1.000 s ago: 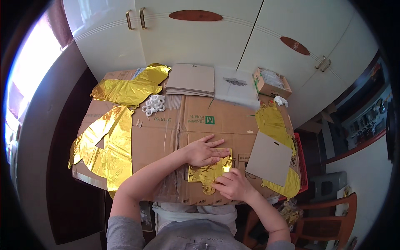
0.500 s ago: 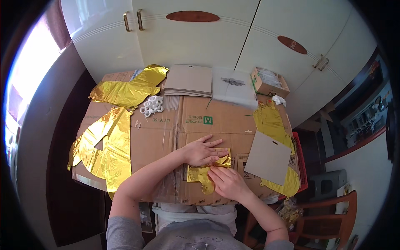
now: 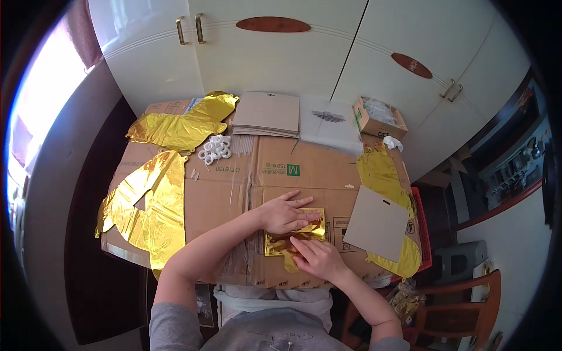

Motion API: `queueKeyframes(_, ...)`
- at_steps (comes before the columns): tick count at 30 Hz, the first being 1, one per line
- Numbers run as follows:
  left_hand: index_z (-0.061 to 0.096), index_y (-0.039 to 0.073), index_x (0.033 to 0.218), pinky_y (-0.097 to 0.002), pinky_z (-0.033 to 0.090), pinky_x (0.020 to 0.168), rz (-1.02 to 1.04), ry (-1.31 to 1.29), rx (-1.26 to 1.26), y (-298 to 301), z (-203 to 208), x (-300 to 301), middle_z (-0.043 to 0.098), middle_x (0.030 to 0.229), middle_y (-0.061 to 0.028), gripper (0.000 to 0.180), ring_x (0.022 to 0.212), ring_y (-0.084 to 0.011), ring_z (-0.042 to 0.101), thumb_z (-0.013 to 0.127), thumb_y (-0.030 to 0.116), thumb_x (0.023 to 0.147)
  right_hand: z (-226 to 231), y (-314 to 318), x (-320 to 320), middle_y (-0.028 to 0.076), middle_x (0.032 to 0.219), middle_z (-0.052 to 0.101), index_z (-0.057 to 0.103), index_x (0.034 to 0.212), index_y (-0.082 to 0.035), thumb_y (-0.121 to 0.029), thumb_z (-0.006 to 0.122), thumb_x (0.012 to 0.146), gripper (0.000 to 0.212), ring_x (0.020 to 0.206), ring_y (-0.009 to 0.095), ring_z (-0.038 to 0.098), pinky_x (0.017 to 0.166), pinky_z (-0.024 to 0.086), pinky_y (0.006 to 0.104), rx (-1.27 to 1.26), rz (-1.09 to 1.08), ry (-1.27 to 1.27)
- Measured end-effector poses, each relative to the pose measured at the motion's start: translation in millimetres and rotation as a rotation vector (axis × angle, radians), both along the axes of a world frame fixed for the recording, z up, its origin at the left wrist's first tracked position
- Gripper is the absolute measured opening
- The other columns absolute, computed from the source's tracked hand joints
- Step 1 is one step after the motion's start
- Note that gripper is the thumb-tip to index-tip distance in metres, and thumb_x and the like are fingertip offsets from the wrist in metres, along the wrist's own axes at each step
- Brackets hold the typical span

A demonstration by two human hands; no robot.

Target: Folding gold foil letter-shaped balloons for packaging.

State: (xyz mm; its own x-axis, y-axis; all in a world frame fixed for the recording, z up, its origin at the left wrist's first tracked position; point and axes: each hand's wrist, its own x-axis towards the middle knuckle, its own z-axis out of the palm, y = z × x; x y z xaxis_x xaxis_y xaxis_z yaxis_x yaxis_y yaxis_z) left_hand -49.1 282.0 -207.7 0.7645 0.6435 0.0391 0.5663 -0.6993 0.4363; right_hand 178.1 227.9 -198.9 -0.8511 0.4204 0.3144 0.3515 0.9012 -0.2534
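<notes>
A gold foil balloon (image 3: 278,246), folded into a small flat packet, lies on the cardboard in front of me. A short rounded tab of it sticks out toward my body. My left hand (image 3: 283,214) lies flat with fingers spread over the packet's far part, holding nothing. From the right, my right hand (image 3: 319,257) touches the packet's near part with an outstretched index finger. Its thumb is apart from that finger, by the tab, and the other fingers are partly curled. To the right, a grey card (image 3: 376,223) with a hang slot rests on another gold foil balloon (image 3: 381,172).
Two gold foil balloons (image 3: 137,205) (image 3: 175,126) lie at the left. White ribbon rings (image 3: 215,150), clear straws (image 3: 242,144), a stack of grey cards (image 3: 266,113), a clear plastic sheet (image 3: 331,126) and a small box (image 3: 380,120) stand along the back. A wooden chair (image 3: 468,298) is at right.
My right index finger has shifted slightly and now stretches over the foil, with the fingers more apart. The packet's near part lies flatter. My left hand stays in place.
</notes>
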Motion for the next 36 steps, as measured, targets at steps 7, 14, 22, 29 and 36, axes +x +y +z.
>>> queueKeyframes(7, 0.035, 0.022, 0.151, -0.0527, 0.006, 0.120, -0.010, 0.002, 0.020, -1, 1, -1, 0.038, 0.153, 0.0027, 0.053, 0.148, -0.0263, 0.021, 0.023, 0.044, 0.104, 13, 0, 2, 0.004, 0.103, 0.064, 0.060, 0.124, -0.012, -0.026, 0.069, 0.080, 0.047, 0.087, 0.017, 0.065, 0.073, 0.055, 0.0316, 0.039, 0.182, 0.006)
queueKeyframes(14, 0.036, 0.021, 0.150, -0.0541, 0.006, 0.120, -0.011, 0.004, 0.011, -1, 1, -1, 0.036, 0.154, 0.0045, 0.053, 0.148, -0.0277, 0.020, 0.024, 0.043, 0.104, -4, 0, 5, 0.002, 0.089, 0.066, 0.064, 0.103, -0.011, -0.018, 0.069, 0.080, 0.025, 0.083, 0.018, 0.065, 0.071, 0.053, 0.0321, 0.074, 0.007, 0.007)
queueKeyframes(22, 0.038, 0.020, 0.149, -0.0538, 0.006, 0.120, -0.005, -0.011, 0.002, 1, -4, -2, 0.037, 0.153, 0.0048, 0.053, 0.147, -0.0287, 0.021, 0.024, 0.044, 0.104, -4, 0, -18, 0.005, 0.082, 0.067, 0.062, 0.098, -0.008, -0.017, 0.070, 0.083, 0.019, 0.077, 0.025, 0.063, 0.072, 0.047, 0.0373, -0.109, -0.284, 0.219)
queueKeyframes(29, 0.042, 0.018, 0.147, -0.0559, 0.006, 0.119, -0.002, -0.102, -0.038, 5, -7, -4, 0.039, 0.153, 0.0042, 0.053, 0.146, -0.0313, 0.024, 0.024, 0.044, 0.104, -9, 1, -28, 0.007, 0.084, 0.060, 0.057, 0.103, -0.009, -0.018, 0.070, 0.082, 0.027, 0.076, 0.026, 0.060, 0.069, 0.047, 0.0392, -0.048, -0.377, 0.228)
queueKeyframes(36, 0.043, 0.018, 0.146, -0.0555, 0.007, 0.119, 0.010, -0.113, -0.056, 5, -7, -3, 0.039, 0.153, 0.0043, 0.053, 0.146, -0.0314, 0.024, 0.023, 0.044, 0.105, 0, -6, -28, 0.003, 0.083, 0.053, 0.058, 0.099, -0.010, -0.017, 0.066, 0.080, 0.022, 0.084, 0.018, 0.054, 0.077, 0.043, 0.0378, 0.430, -0.337, 0.251)
